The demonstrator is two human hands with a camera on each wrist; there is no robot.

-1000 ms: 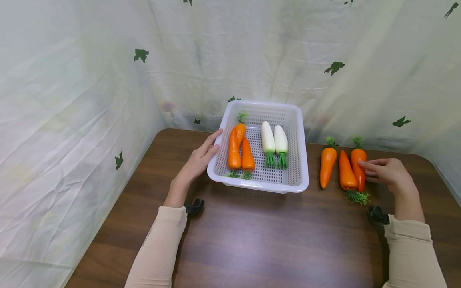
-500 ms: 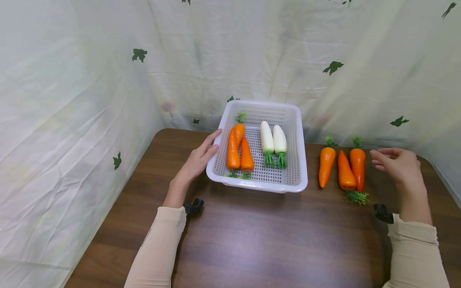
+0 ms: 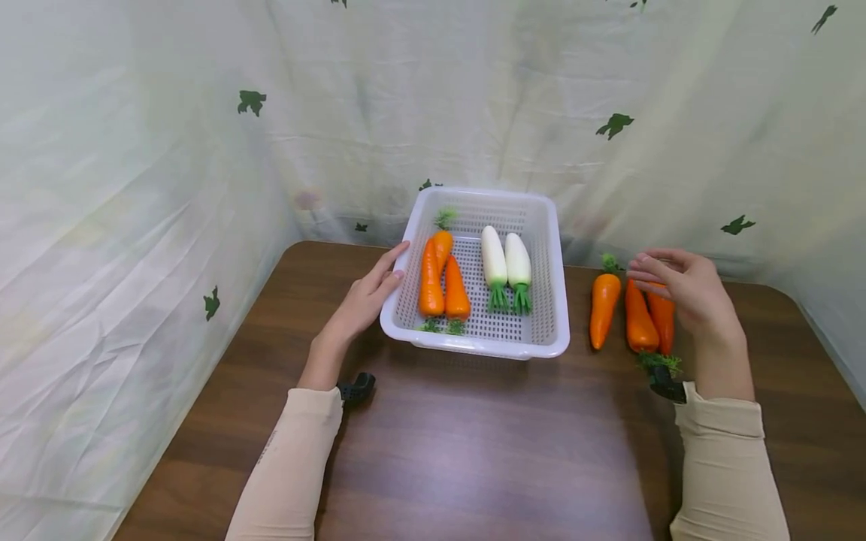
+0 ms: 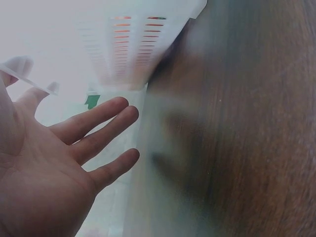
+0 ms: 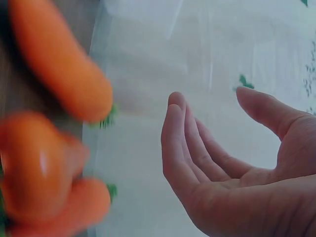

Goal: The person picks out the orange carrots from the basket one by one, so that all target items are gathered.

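A white plastic basket [image 3: 476,345] stands in the middle of the head view. Three carrots [image 3: 430,282] lie in its left half, two white radishes [image 3: 494,255] in its right half. My left hand [image 3: 361,302] rests thumb and index finger at the basket's left rim; in the left wrist view the other fingers stretch out straight beside its slotted wall [image 4: 121,47]. Three more carrots [image 3: 604,309] lie on the table to the right. Over two of them hovers my right hand [image 3: 693,293], fingers loosely bent and holding nothing, partly covering their upper parts.
The brown wooden table [image 3: 501,451] runs toward the front. Behind the basket and along the left hangs a pale curtain [image 3: 473,113] with green leaf shapes, close to the table's back edge.
My right hand has let go of the rightmost carrot, drawn back to the right, then moved left over the carrots. My left hand stays at the basket rim. The head view has shifted slightly.
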